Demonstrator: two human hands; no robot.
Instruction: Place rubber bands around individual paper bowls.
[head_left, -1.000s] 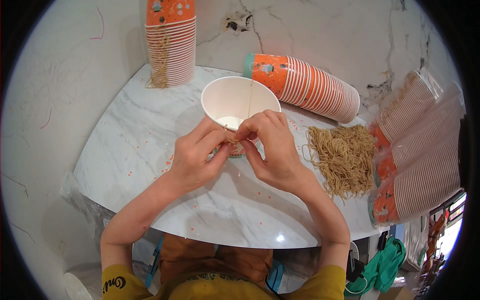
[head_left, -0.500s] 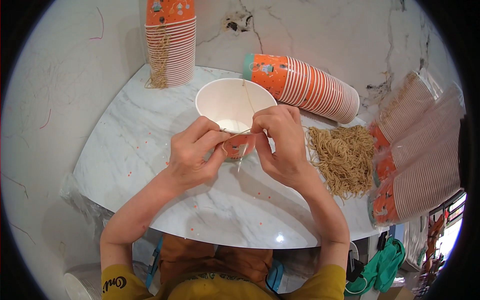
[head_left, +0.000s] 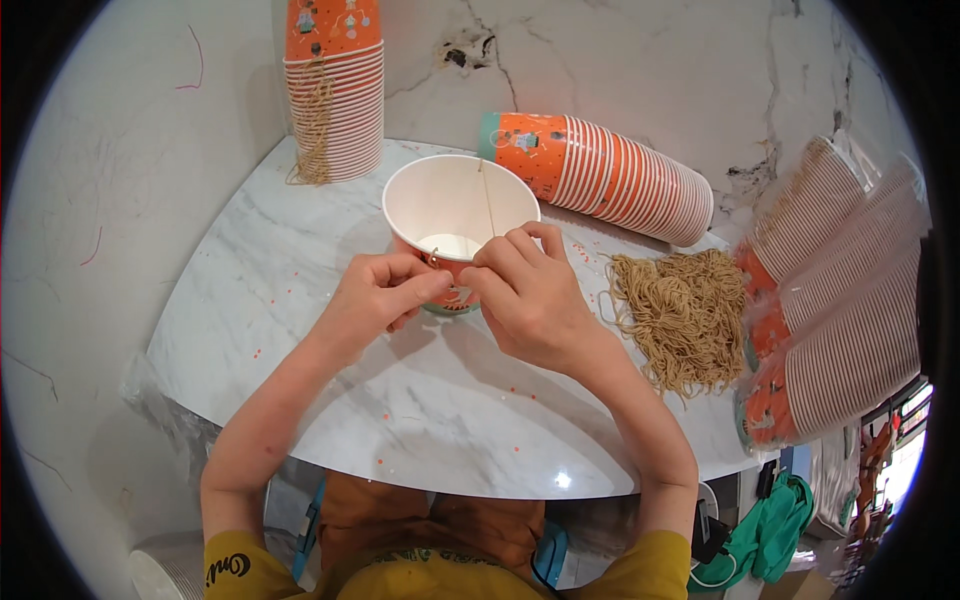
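Note:
A paper bucket [head_left: 430,195], white inside and printed orange outside, stands upright on the table. A thin tan string [head_left: 488,200] runs from the far side of its rim across the opening to my right hand. A small loop of string shows at the near rim. My left hand [head_left: 375,300] pinches at that loop, thumb and forefinger together against the bucket's near side. My right hand [head_left: 535,300] is closed on the string beside it, fingers over the rim. The string's ends are mostly hidden by my fingers.
A heap of tan strings [head_left: 685,315] lies to the right. One stack of orange buckets [head_left: 335,115] stands at the far left, strings hanging on it; another stack [head_left: 630,180] lies on its side behind. Bagged stacks [head_left: 850,330] lie at the right edge of the marble-patterned table [head_left: 270,350].
My hands and the bucket have shifted slightly left. The string across the opening is straighter. The transparent piece that hung below the near rim no longer shows, and my left fingers are at the rim loop.

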